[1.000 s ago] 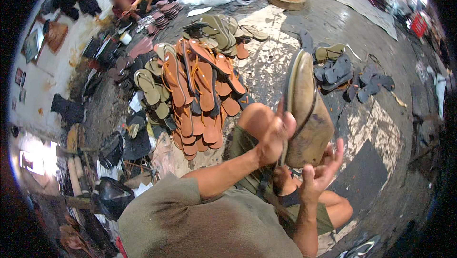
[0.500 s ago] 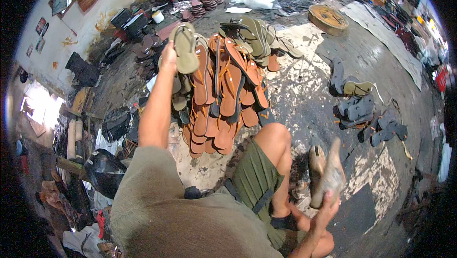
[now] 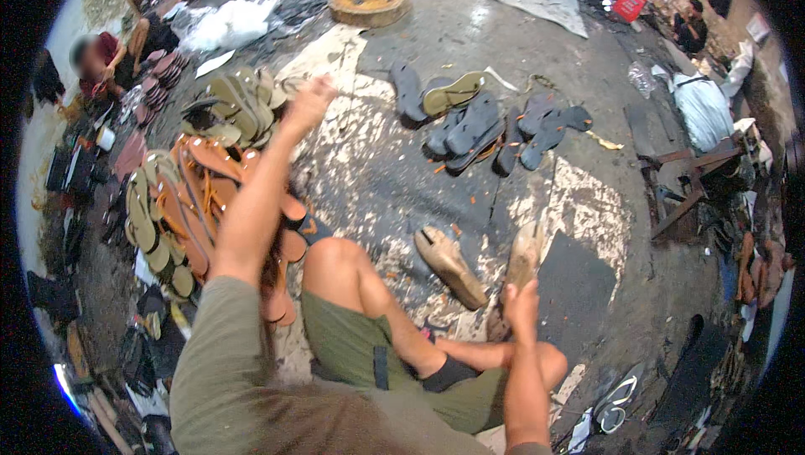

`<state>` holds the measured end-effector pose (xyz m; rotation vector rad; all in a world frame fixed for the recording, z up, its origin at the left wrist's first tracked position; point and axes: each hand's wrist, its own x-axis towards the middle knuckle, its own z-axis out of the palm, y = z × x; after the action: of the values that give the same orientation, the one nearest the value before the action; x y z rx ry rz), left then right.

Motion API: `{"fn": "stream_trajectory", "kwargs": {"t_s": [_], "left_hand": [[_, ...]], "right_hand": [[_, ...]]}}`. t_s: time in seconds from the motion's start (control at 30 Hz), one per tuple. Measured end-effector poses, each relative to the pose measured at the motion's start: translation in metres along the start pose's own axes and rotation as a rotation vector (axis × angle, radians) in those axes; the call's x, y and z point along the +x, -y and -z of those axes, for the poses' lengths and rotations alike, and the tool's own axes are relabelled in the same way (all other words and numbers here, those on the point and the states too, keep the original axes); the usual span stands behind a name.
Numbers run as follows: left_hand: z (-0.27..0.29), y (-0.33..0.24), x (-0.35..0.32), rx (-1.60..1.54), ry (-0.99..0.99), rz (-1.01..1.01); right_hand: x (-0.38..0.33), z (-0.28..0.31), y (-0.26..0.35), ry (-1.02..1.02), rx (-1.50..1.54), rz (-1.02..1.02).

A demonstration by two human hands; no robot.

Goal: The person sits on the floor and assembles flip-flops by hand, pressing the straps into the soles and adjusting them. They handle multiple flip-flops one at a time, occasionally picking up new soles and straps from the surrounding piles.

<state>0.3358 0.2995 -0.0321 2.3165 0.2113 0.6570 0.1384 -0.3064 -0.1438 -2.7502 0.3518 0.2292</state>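
My right hand [image 3: 521, 308] is wrapped round the heel end of a worn, tan shoe last [image 3: 524, 249], its slotted toe pointing away from me. A second shoe last [image 3: 451, 269] lies on the floor to its left, beyond my crossed legs. My left arm reaches forward and up. At its end, my left hand [image 3: 310, 107] is smeared by motion; no sandal shows in it, and its fingers cannot be made out. Left of that arm is a pile of orange-brown flip-flops [image 3: 186, 203], partly hidden by it. Olive flip-flops [image 3: 239, 103] lie at the pile's far end.
Ahead on the floor are dark flip-flops [image 3: 474, 124] with an olive flip-flop [image 3: 453, 93] among them. A round wooden block [image 3: 369, 4] stands at the back. A dark mat [image 3: 577, 275] lies at right. Another person [image 3: 105, 65] sits far left, beside stacked soles [image 3: 159, 82].
My left hand has let go of the olive flip-flop and swung right, past the pile. My right hand has lowered the shoe last, toe pointing forward. The view has turned right.
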Motion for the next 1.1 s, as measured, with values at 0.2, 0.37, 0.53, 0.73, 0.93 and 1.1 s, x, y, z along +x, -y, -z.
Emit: {"fn": "stream_trajectory", "kwargs": {"t_s": [0.2,0.37,0.53,0.73,0.93,1.1], "left_hand": [[-0.237,-0.053,0.027,0.040,0.272,0.213],[-0.276,-0.053,0.049,0.094,0.342,0.321],[-0.221,-0.168,0.013,-0.020,-0.076,-0.341],[-0.100,-0.244,-0.094,-0.224,0.120,-0.637],[-0.071,-0.254,-0.224,-0.203,0.445,-0.905],[-0.055,-0.249,-0.206,-0.726,0.420,0.022]], "right_hand": [[-0.001,-0.028,-0.003,-0.084,0.017,0.028],[0.001,-0.026,0.014,-0.106,0.098,0.075],[-0.010,-0.019,0.006,-0.061,0.161,-0.010],[0.014,0.007,0.032,-0.377,0.303,0.161],[0.042,0.090,0.102,-0.032,1.719,-0.095],[-0.008,0.109,0.095,0.049,1.659,0.026]]}}
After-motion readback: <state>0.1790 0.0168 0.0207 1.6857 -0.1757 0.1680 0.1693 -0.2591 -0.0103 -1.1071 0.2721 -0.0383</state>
